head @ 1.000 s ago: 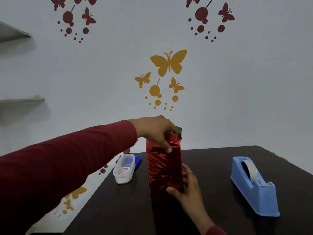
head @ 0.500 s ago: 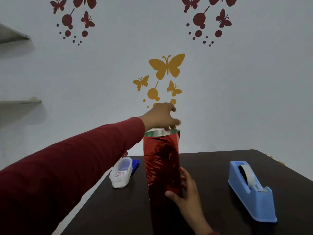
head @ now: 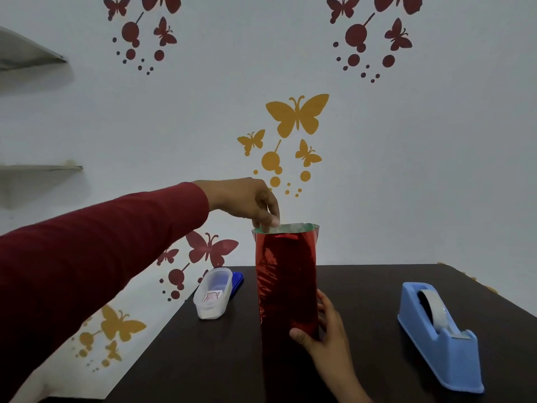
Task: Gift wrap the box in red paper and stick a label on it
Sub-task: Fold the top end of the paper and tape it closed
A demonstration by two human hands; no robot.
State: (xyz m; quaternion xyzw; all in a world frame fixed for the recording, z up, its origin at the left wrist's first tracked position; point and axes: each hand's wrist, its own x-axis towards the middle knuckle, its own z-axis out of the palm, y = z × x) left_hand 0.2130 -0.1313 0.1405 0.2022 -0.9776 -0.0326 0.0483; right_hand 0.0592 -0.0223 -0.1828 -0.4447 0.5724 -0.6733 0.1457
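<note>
The box wrapped in red paper (head: 286, 286) stands upright near the middle of the dark table (head: 363, 286), with bare tabletop on both sides of it: the clear plastic container (head: 213, 295) lies well apart to the left near the table's left edge, and the blue tape dispenser (head: 438, 335) sits well apart to the right. The paper is glossy, crinkled foil with a silvery inside, and its top edge rises in an open, unfolded collar above the box — the box itself is wholly covered, so its own surface cannot be seen. The left hand (head: 247, 202), in a dark red sleeve, reaches over from the left, its fingertips pinching the collar's rear left rim. The right hand (head: 325, 330) grasps the lower right corner of the wrapped box, thumb on the front face and fingers curled round the side; its wrist is cut off by the bottom edge. A blue object behind the container is mostly hidden. What the container holds is hard to make out.
</note>
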